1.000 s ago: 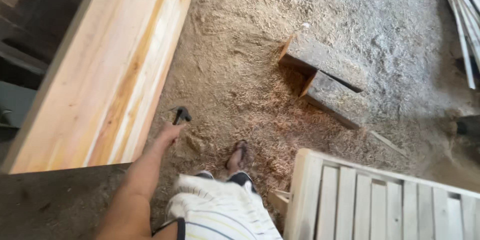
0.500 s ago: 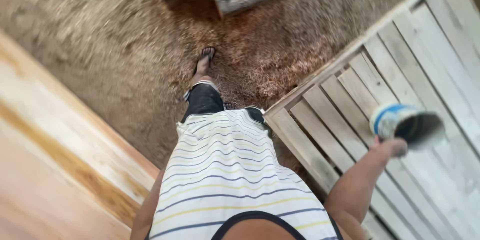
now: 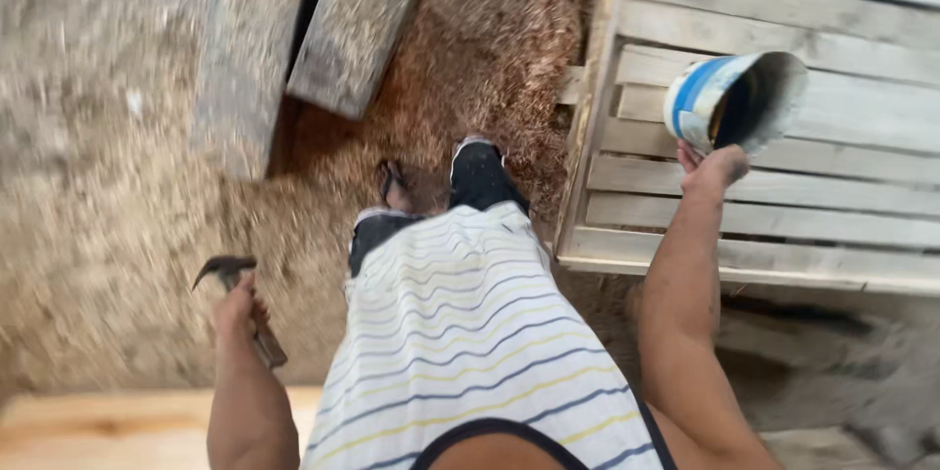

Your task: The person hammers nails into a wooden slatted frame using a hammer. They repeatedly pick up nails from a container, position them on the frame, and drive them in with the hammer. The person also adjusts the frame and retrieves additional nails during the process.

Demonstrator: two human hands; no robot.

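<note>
My left hand [image 3: 235, 311] grips a claw hammer [image 3: 227, 270] by its handle, head up, at my left side above the sawdust floor. My right hand [image 3: 713, 164] holds a blue-and-white tin can [image 3: 732, 101] tilted on its side, its dark open mouth facing right, above a slatted wooden pallet [image 3: 774, 225]. My striped shirt [image 3: 470, 333] fills the middle, with my feet below it on the sawdust.
Two weathered wooden blocks [image 3: 352, 24] lie on the sawdust ahead of my feet, with a dark gap between them. A pale planed plank [image 3: 117, 426] runs along the bottom left. Rough ground shows at the bottom right.
The view has swung left, bringing the hammer hand back into sight. The can in my right hand has lifted higher over the pallet. My feet have stepped towards the blocks.
</note>
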